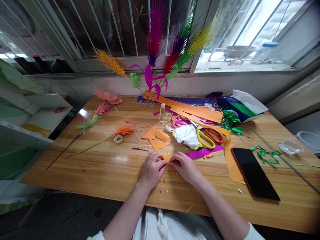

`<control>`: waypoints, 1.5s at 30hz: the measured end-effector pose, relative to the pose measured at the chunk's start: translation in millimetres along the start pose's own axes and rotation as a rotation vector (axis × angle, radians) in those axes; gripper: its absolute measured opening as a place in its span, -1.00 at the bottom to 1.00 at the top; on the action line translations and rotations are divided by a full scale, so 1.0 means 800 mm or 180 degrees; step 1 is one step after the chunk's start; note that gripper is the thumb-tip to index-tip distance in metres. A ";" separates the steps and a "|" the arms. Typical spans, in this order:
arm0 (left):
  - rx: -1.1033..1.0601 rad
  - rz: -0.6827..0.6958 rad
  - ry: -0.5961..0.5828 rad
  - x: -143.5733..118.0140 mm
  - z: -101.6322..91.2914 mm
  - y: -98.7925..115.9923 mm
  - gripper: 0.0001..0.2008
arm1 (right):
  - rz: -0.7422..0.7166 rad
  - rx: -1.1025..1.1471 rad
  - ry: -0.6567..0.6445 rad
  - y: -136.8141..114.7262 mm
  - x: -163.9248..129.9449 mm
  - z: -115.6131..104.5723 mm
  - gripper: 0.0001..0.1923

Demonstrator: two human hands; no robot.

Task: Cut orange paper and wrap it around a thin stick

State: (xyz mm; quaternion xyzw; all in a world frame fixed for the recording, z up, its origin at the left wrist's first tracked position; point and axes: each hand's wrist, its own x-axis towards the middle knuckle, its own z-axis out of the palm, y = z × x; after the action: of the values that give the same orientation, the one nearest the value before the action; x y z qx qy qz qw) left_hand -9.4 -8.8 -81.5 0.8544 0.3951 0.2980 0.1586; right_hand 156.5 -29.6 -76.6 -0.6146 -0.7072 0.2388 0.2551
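Note:
Both hands meet over the near middle of the table, pinching a small piece of orange crepe paper (167, 156) between them. My left hand (153, 168) has its thumb and fingers closed on the paper's left side. On the right side, my right hand (184, 167) grips it with fingertips pressed together. Most of the piece is hidden under the fingers. Just beyond lie cut orange paper pieces (159, 144). A magenta paper strip (205, 152) runs off to the right, close to scissors with red and yellow handles (207, 138).
A black phone (255, 173) lies at right near green cord (266, 154) and a thin rod (282, 158). A tape roll (118, 139) and an orange paper stalk (125, 130) lie left. Behind stand colourful paper plumes (155, 43) by the barred window. A long orange strip (195, 110) crosses the back.

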 end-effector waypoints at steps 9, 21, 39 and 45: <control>-0.0130 -0.0103 -0.0030 0.000 0.001 0.000 -0.88 | -0.0313 0.0194 0.0230 0.007 -0.009 0.004 -0.93; -0.0093 -0.0181 0.0018 0.002 0.005 -0.002 -0.88 | -0.0341 0.0067 0.0460 0.009 -0.009 0.015 -0.89; 0.0700 0.0169 -0.0268 -0.011 0.011 0.010 -0.66 | 0.0066 0.0156 0.0276 0.004 -0.004 0.007 -0.91; 0.0846 0.0158 -0.0372 -0.013 0.014 0.010 -0.62 | -0.0015 0.0006 0.0424 0.002 -0.003 0.008 -0.93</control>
State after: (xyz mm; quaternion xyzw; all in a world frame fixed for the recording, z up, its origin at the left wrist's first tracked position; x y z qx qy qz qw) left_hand -2.9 -22.6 -89.6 0.8932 0.4000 0.1966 0.0595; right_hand 154.2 -32.1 -82.5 -0.6272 -0.6899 0.1975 0.3028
